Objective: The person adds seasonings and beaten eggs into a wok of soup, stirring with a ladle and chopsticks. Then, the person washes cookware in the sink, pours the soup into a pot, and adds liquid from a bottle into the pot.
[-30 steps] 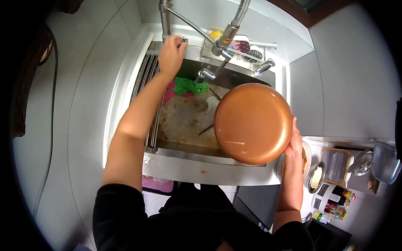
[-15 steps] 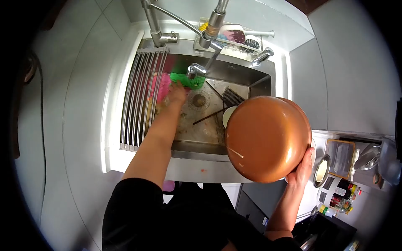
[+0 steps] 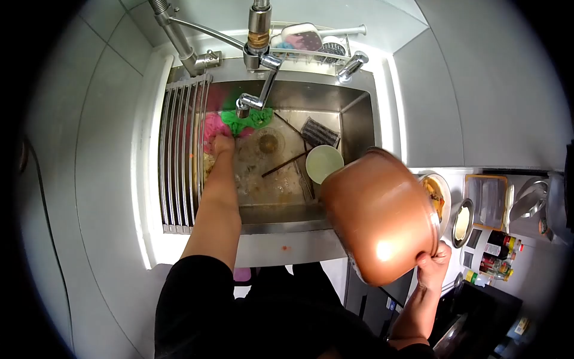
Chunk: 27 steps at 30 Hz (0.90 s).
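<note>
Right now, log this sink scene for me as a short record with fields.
Left hand: at the pink thing in the sink, grip unclear
Right hand: gripping the copper pot by its rim
Pot: tilted, inside hidden
Also in sink: green cloth, pale bowl, dark sticks
Rack: across the sink's left end
Water: none seen running

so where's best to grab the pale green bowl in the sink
Probably by its left edge, coming down from above: the round edge is in plain view there and should suit a pinch, while the copper-colored pot overhangs the bowl's near right side in this view.
</note>
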Tool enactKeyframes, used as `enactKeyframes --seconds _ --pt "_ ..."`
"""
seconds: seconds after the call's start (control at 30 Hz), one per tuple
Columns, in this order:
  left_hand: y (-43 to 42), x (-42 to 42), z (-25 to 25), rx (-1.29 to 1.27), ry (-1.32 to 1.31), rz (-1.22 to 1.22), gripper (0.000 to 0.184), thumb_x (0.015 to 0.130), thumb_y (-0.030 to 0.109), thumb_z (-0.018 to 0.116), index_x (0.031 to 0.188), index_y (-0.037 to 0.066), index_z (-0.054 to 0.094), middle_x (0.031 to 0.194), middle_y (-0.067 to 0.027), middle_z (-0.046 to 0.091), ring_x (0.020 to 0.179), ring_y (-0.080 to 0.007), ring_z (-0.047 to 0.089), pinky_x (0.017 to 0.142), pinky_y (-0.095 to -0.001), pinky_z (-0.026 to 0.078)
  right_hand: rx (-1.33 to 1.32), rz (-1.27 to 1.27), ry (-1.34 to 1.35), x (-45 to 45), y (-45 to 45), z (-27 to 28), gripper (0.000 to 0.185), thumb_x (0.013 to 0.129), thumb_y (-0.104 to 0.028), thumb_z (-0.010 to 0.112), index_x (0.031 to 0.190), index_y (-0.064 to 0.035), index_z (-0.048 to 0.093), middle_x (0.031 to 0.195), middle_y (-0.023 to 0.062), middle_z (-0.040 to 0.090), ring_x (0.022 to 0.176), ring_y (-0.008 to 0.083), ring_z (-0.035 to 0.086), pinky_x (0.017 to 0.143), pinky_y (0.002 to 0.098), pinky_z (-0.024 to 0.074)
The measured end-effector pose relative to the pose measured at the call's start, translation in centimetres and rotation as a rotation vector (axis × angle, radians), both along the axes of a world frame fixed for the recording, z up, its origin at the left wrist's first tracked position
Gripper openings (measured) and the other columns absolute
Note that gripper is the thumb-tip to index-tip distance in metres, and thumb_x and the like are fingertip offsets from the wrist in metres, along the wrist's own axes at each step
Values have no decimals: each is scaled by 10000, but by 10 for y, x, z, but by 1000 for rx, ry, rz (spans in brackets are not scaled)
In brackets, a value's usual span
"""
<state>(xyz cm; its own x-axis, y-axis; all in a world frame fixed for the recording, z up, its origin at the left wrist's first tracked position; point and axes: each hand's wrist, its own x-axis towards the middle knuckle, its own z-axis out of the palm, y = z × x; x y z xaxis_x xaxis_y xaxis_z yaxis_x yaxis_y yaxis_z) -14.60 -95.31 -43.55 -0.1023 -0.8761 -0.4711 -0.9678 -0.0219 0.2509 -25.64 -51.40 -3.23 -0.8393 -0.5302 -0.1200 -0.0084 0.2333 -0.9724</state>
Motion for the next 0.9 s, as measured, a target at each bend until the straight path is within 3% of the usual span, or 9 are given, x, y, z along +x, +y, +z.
enactKeyframes --seconds 0.07,0.1,0.17,0.2,0.27,0.37,0.6,0.77,0.9 --pt "13 -13 21 -460 144 185 436 804 429 434 984 64 590 956 -213 583 915 -324 549 818 -395 413 84 269 142 5 -7 7 336 628 -279 749 567 -9 558 545 42 551 479 116 508 516 230 415" --pt "10 -16 21 -457 147 162 436 804 429 434 984 64 590 956 -213 583 915 -324 549 818 -395 413 140 409 259 9 -8 8 338 629 -266 745 533 -21 533 513 52 524 452 138 504 522 245 439" --pt "10 -24 19 -421 1008 445 362 807 351 435 902 35 582 882 -196 589 830 -332 550 757 -421 440 143 671 593 18 -7 -5 357 642 -262 729 504 -52 475 461 42 435 424 180 480 564 285 493" --pt "17 -31 32 -395 1012 418 362 807 351 435 902 35 582 882 -196 589 830 -332 550 757 -421 440 172 700 696 31 -10 -10 372 651 -276 720 504 -74 444 438 10 362 410 172 460 609 314 520" --pt "28 -36 85 3 1564 823 296 813 241 400 866 -4 556 862 -176 588 821 -312 567 703 -414 469 216 783 853 51 -3 -24 255 656 -219 681 586 -70 486 519 24 405 502 171 500 658 311 517" --pt "46 -27 129 402 1865 639 260 815 178 378 870 -23 534 844 -141 578 798 -277 584 675 -386 491 216 820 1068 74 14 -51 170 634 -171 619 641 -48 504 601 46 453 600 182 526 714 308 509" --pt "82 -10 180 551 1749 729 203 848 190 497 950 15 489 878 -95 557 777 -241 586 648 -401 505 232 803 1151 95 38 -103 175 590 -155 638 676 -45 532 648 48 490 650 176 540 757 329 493" --pt "106 -2 211 662 1635 617 232 791 100 595 976 30 472 895 -82 551 800 -224 578 658 -377 504 338 792 970 100 31 -86 244 663 -238 655 772 -43 558 772 71 525 775 211 543 832 352 447" --pt "115 5 243 771 1705 577 226 793 85 590 978 37 469 903 -84 556 812 -213 579 681 -353 503 28 589 808 70 -21 -42 456 669 -308 689 988 -18 539 914 135 533 896 290 525 863 383 391"
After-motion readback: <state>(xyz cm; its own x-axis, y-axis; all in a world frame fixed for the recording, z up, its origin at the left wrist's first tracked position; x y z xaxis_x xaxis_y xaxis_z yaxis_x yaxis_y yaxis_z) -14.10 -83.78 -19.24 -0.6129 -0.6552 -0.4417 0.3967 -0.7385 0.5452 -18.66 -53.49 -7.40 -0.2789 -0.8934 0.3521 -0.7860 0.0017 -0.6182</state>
